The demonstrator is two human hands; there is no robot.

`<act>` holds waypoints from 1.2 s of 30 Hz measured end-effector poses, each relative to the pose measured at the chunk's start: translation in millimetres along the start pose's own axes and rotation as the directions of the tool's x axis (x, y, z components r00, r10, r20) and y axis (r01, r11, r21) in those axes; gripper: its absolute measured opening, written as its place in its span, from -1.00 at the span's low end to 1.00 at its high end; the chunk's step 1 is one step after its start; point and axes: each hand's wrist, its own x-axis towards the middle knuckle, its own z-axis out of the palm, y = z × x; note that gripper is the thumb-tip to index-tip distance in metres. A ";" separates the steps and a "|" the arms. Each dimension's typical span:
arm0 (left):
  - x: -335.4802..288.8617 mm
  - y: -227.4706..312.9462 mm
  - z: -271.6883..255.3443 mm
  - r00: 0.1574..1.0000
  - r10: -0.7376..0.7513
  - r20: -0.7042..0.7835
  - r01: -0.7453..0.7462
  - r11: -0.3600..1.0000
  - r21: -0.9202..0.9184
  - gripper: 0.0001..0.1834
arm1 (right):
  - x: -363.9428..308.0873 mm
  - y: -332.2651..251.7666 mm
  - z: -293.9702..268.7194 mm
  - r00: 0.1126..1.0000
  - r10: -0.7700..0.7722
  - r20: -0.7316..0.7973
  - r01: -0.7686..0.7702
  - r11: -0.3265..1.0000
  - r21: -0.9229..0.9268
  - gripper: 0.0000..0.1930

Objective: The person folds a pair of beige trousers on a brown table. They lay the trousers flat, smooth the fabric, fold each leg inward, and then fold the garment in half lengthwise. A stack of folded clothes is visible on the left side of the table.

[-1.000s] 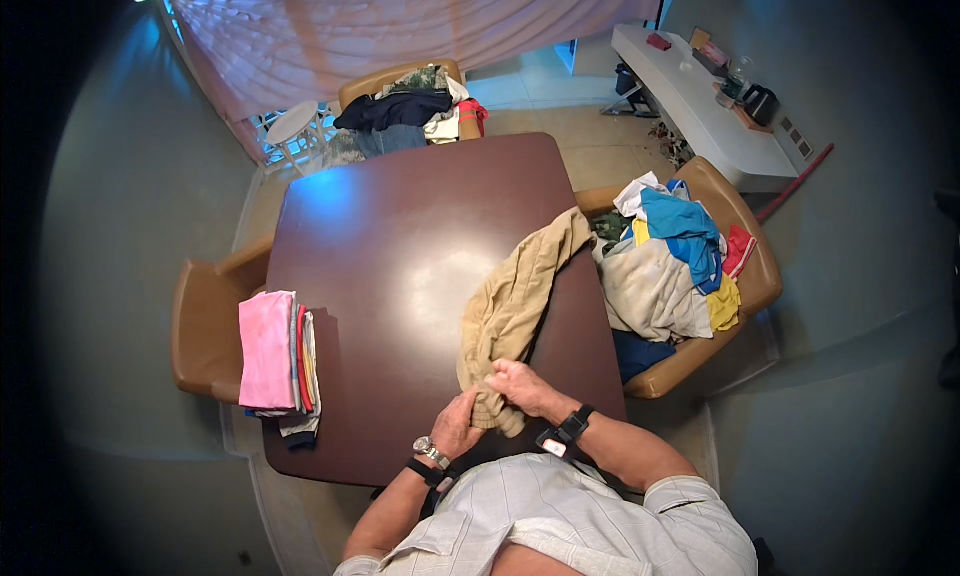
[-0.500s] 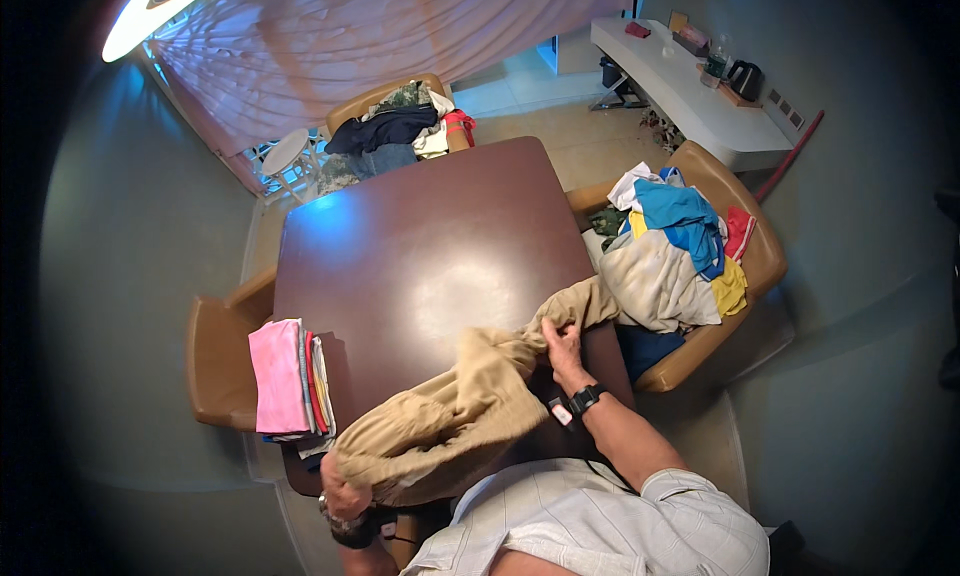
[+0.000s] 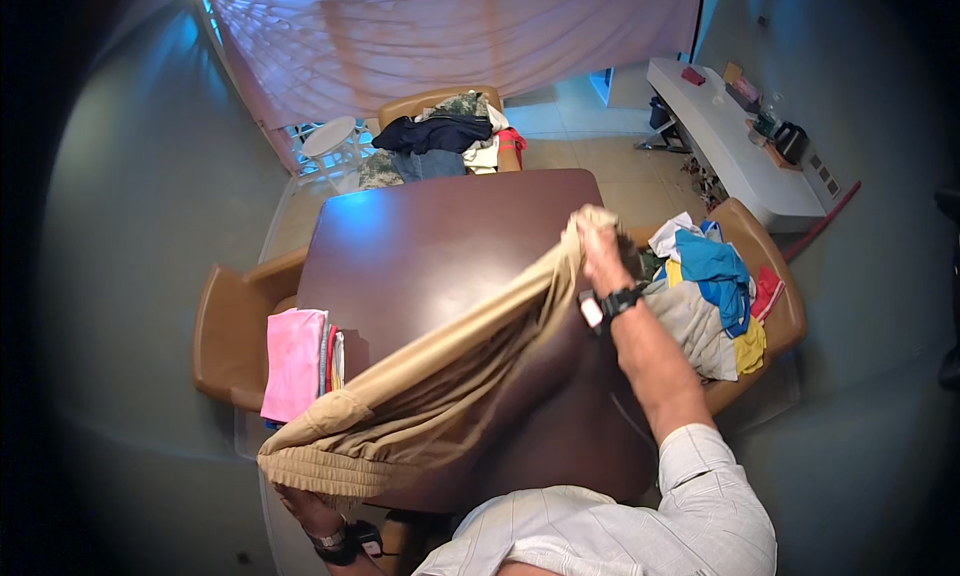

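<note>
A pair of khaki trousers (image 3: 405, 396) with a gathered elastic waistband is stretched slantwise above the brown table (image 3: 450, 221). My left hand (image 3: 312, 513) grips the waistband end at the near left, its fingers mostly hidden under the cloth. At the far right, my right hand (image 3: 600, 248) is closed around the other end of the trousers, arm extended. Loose folds hang between the two hands. A neat stack of folded clothes (image 3: 295, 361), pink on top, lies at the table's left edge, close beyond the waistband.
On the right, a tan armchair (image 3: 785, 311) bears a heap of mixed clothes (image 3: 712, 266). Another chair (image 3: 400, 104) behind the table holds dark and camouflage garments (image 3: 435, 133). A tan armchair (image 3: 222, 326) stands at left, and a white stool (image 3: 328, 136) at the far left.
My right hand has moved up and away, pulling the bunched trousers out into a long stretched piece. My left hand has shifted slightly left and down. The view has tilted and shifted.
</note>
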 end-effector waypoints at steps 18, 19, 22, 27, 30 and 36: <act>-56.3 -131.2 156.9 0.467 -0.676 0.570 0.884 0.356 -0.303 -0.57 | -239.5 161.4 -35.6 0.877 0.457 0.152 -0.164 0.580 -0.798 -0.16; -57.6 -131.7 153.8 0.470 -0.672 0.572 0.883 0.361 -0.302 -0.57 | -251.9 167.1 -34.4 0.882 0.438 0.175 -0.075 0.497 -0.865 -0.17; -67.2 -128.6 143.3 0.494 -0.677 0.546 0.869 0.403 -0.287 -0.58 | -291.9 145.5 -35.4 0.831 0.427 0.356 0.133 0.469 -0.873 -0.35; -83.1 -152.8 135.3 0.682 -0.629 0.374 0.727 0.640 -0.250 -0.62 | -295.0 150.9 -53.3 0.810 0.377 0.450 0.335 0.333 -0.881 -0.55; -91.6 -176.1 115.6 0.806 -0.546 0.228 0.571 0.819 -0.058 -0.71 | -280.2 147.7 -73.5 0.883 0.213 0.418 0.334 0.340 -0.879 -0.64; -125.6 -151.2 90.3 0.858 -0.293 0.423 0.023 0.843 0.537 -0.76 | -304.6 76.5 -97.5 0.829 0.315 0.462 0.258 0.518 -0.816 -0.69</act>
